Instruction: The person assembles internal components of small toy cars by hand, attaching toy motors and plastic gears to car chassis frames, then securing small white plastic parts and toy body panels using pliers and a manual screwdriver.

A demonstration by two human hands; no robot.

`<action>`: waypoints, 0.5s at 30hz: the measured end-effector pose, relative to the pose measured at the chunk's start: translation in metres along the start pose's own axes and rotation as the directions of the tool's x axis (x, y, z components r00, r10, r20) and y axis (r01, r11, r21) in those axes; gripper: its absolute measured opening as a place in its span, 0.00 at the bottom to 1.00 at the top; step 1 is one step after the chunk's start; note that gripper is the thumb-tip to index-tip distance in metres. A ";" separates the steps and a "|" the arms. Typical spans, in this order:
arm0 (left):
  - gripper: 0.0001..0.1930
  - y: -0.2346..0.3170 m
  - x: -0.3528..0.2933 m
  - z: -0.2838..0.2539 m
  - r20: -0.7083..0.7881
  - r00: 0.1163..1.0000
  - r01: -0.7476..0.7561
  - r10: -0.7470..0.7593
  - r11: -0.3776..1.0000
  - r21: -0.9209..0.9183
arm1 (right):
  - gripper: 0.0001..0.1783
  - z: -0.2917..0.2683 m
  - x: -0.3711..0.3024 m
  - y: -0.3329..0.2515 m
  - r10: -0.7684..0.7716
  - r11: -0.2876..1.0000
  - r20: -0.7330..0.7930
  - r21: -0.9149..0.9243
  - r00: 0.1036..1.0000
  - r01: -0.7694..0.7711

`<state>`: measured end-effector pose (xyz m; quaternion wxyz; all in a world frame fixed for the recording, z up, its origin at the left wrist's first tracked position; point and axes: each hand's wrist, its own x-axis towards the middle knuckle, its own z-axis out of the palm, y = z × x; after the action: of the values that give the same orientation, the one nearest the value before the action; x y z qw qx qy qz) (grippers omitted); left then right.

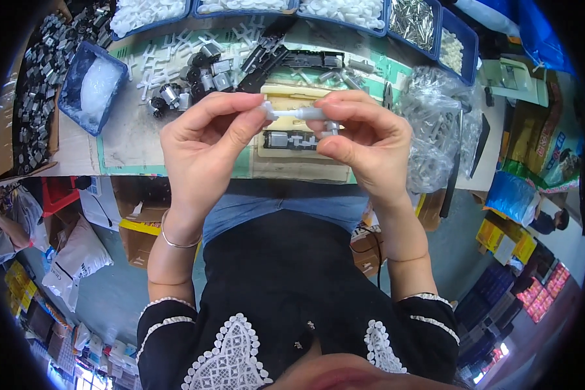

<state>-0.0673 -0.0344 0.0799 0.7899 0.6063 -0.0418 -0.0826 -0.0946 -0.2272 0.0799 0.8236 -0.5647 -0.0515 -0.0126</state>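
Between thumb and fingers, my left hand pinches a small white plastic piece with a thin stem. The stem meets a pale grey cylindrical part that my right hand grips. A small metal piece shows at the right fingertips. Both hands are raised over a cream fixture on the bench. In its lower slot lies a black housing with a silver motor and white parts.
Small motors, black housings and white plastic parts lie beyond my hands. Blue bins line the back; another blue bin stands left, beside a heap of motors. Clear plastic bags are at the right.
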 end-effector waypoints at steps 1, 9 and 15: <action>0.07 0.000 0.000 0.003 -0.026 0.998 -0.050 0.050 0.998 0.026 | 0.17 0.000 0.000 -0.001 0.032 0.999 -0.013 0.029 0.999 -0.032; 0.07 -0.001 -0.002 -0.001 0.149 0.930 -0.369 0.337 0.842 0.394 | 0.16 0.000 -0.003 -0.014 -0.006 0.919 0.093 -0.392 0.996 0.042; 0.12 -0.014 -0.012 0.012 0.133 0.966 -0.257 0.220 0.849 0.461 | 0.14 -0.014 -0.019 -0.019 -0.080 0.747 0.108 -0.652 0.991 0.132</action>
<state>-0.0823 -0.0473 0.0702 0.6191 0.7676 -0.1655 0.0058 -0.1139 -0.2477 0.0910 0.5681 -0.8142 -0.1058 -0.0559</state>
